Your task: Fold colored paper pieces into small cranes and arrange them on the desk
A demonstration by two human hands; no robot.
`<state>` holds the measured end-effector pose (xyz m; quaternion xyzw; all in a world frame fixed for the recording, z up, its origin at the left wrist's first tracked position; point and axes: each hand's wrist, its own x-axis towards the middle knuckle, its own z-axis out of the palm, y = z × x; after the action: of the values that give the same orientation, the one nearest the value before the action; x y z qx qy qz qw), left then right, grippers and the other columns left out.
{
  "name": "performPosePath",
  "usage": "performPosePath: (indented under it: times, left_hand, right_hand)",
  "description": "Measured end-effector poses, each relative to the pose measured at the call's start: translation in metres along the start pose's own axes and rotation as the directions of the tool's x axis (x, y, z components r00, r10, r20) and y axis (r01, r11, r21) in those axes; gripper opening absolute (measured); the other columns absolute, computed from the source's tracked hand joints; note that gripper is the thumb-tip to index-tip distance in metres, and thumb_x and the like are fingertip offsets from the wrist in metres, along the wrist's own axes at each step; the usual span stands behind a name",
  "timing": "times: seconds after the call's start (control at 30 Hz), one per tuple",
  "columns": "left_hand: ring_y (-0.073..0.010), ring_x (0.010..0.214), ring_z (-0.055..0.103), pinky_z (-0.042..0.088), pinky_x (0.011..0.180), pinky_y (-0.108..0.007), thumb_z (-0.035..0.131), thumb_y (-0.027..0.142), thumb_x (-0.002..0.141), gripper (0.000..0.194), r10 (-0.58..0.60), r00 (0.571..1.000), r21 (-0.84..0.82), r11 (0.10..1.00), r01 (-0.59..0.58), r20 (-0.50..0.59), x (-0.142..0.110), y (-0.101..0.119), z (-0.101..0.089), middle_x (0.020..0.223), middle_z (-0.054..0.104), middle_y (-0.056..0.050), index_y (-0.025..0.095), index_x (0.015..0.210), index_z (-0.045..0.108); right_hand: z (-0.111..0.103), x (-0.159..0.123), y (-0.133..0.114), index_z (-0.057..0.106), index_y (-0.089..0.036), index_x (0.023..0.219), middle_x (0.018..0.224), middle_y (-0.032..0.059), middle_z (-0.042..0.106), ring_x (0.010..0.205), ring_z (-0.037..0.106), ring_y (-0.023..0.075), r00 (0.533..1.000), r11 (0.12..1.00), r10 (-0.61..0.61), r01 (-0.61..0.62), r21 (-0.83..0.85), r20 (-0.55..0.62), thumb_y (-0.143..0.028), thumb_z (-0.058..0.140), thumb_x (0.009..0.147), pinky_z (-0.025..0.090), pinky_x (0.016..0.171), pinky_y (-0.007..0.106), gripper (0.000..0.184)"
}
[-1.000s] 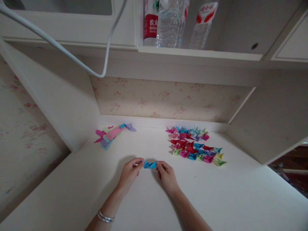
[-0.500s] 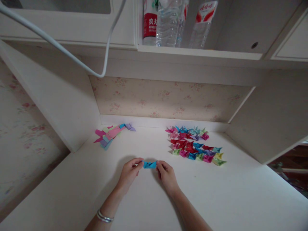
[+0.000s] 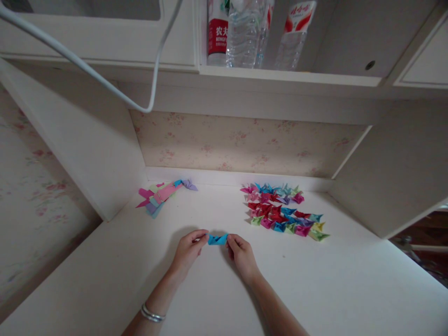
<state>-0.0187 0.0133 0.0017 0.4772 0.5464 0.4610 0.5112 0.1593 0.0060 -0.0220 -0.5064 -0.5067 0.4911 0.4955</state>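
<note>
A small folded strip of blue paper lies just above the white desk, pinched at both ends. My left hand grips its left end with closed fingers, a silver bangle on that wrist. My right hand pinches the right end the same way. Behind my right hand lies a spread of several folded paper pieces in pink, red, blue, green and yellow. A small stack of coloured paper strips sits at the back left.
A white side panel walls the desk on the left and another panel on the right. Overhead is a shelf with water bottles. A white cable hangs across the upper left.
Both hands and the blue paper stay in nearly the same spot; the fingers shift only slightly on the paper's ends.
</note>
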Motion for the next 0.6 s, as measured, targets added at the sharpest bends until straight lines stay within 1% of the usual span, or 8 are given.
performPosePath:
  times: [0.23, 0.3, 0.37, 0.43, 0.5, 0.6]
  left_hand:
    - [-0.0058, 0.044, 0.035, 0.025, 0.04, -0.017, 0.067, 0.048, 0.069, 0.048, 0.007, 1.0, 0.016, 1.0, -0.006, -0.015, 0.0, 0.001, 0.0, 0.055, 0.051, 0.004, 0.011, 0.101, 0.067]
    - [-0.0059, 0.044, 0.036, 0.025, 0.04, -0.017, 0.067, 0.048, 0.069, 0.048, 0.003, 1.0, 0.022, 1.0, -0.002, -0.017, 0.0, 0.001, 0.001, 0.054, 0.05, 0.004, 0.011, 0.1, 0.067]
    - [-0.006, 0.044, 0.038, 0.026, 0.039, -0.017, 0.067, 0.048, 0.068, 0.047, 0.0, 1.0, 0.025, 1.0, 0.0, -0.011, -0.001, 0.0, 0.004, 0.055, 0.052, 0.003, 0.011, 0.098, 0.067]
    - [-0.006, 0.044, 0.04, 0.027, 0.038, -0.017, 0.067, 0.046, 0.068, 0.045, 0.002, 1.0, 0.035, 0.999, -0.003, 0.006, -0.002, 0.001, 0.011, 0.059, 0.056, 0.002, 0.011, 0.096, 0.067]
    - [-0.0062, 0.043, 0.043, 0.028, 0.036, -0.017, 0.066, 0.044, 0.07, 0.041, 0.004, 1.0, 0.059, 0.998, -0.005, 0.027, -0.003, 0.006, 0.023, 0.066, 0.061, -0.001, 0.012, 0.095, 0.066]
    - [-0.0065, 0.042, 0.048, 0.028, 0.033, -0.016, 0.063, 0.041, 0.072, 0.036, 0.017, 0.996, 0.111, 0.993, -0.028, 0.092, 0.0, 0.019, 0.051, 0.078, 0.066, -0.005, 0.013, 0.094, 0.064]
  right_hand:
    - [-0.003, -0.001, 0.0, 0.059, -0.015, 0.07, 0.054, -0.0022, 0.047, 0.048, 0.04, 0.0104, 1.0, 0.998, 0.003, -0.002, 0.067, -0.019, -0.052, 0.051, 0.083, 0.031, 0.046, 0.023, 0.04]
    - [-0.008, -0.005, 0.0, 0.061, -0.015, 0.076, 0.056, -0.0017, 0.049, 0.049, 0.042, 0.0106, 1.0, 0.997, 0.012, -0.01, 0.074, -0.028, -0.052, 0.051, 0.083, 0.032, 0.046, 0.023, 0.039]
    - [-0.018, -0.012, 0.0, 0.063, -0.015, 0.081, 0.059, -0.0015, 0.049, 0.049, 0.043, 0.0109, 0.999, 0.999, 0.025, -0.024, 0.048, -0.024, -0.051, 0.051, 0.083, 0.032, 0.046, 0.023, 0.039]
    - [-0.034, -0.023, -0.003, 0.064, -0.015, 0.086, 0.061, -0.001, 0.05, 0.05, 0.045, 0.0113, 0.999, 0.999, 0.031, -0.031, -0.023, -0.014, -0.051, 0.05, 0.084, 0.034, 0.046, 0.023, 0.039]
    - [-0.058, -0.038, -0.009, 0.064, -0.016, 0.085, 0.063, -0.0001, 0.053, 0.052, 0.047, 0.012, 1.0, 0.991, 0.026, -0.028, -0.134, -0.016, -0.051, 0.048, 0.085, 0.036, 0.048, 0.023, 0.039]
    - [-0.106, -0.066, -0.017, 0.064, -0.017, 0.08, 0.066, 0.0019, 0.057, 0.058, 0.053, 0.0142, 0.999, 0.941, -0.008, -0.01, -0.337, -0.054, -0.049, 0.045, 0.087, 0.04, 0.053, 0.023, 0.038]
